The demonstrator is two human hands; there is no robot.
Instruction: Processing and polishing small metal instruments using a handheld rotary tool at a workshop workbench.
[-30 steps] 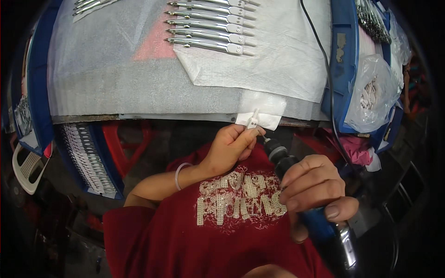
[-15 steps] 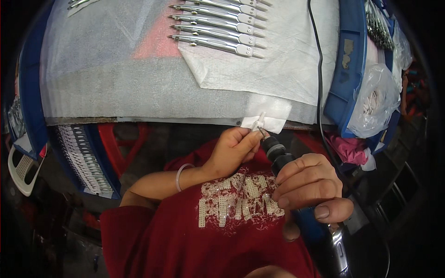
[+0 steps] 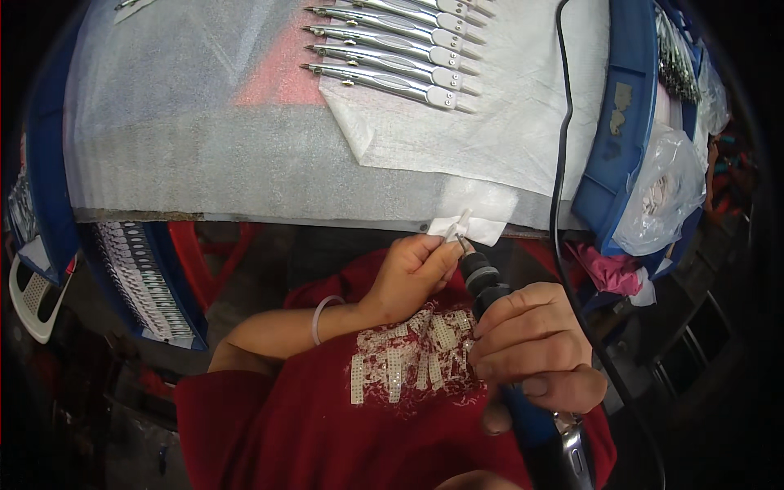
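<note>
Left hand (image 3: 412, 276) pinching white compass head (image 3: 463, 220) at near worktable edge (image 3: 245, 212); right hand (image 3: 535, 347) wrapped round electric screwdriver (image 3: 483, 278), bit (image 3: 464, 242) by head; drawing compasses (image 3: 392, 82) beyond.

A grey foam sheet (image 3: 204, 167) covers the counter (image 3: 147, 216); on it lies a white cloth (image 3: 514, 106) (one corner folded over) bearing silver compasses (image 3: 384, 83) side by side, plus a small white pad (image 3: 482, 196) at the front edge.

A power driver (image 3: 531, 425) and a row of matching metal compasses (image 3: 380, 84) (blue bins (image 3: 600, 184) flanked the bench (image 3: 245, 180)) marked a workshop.
</note>
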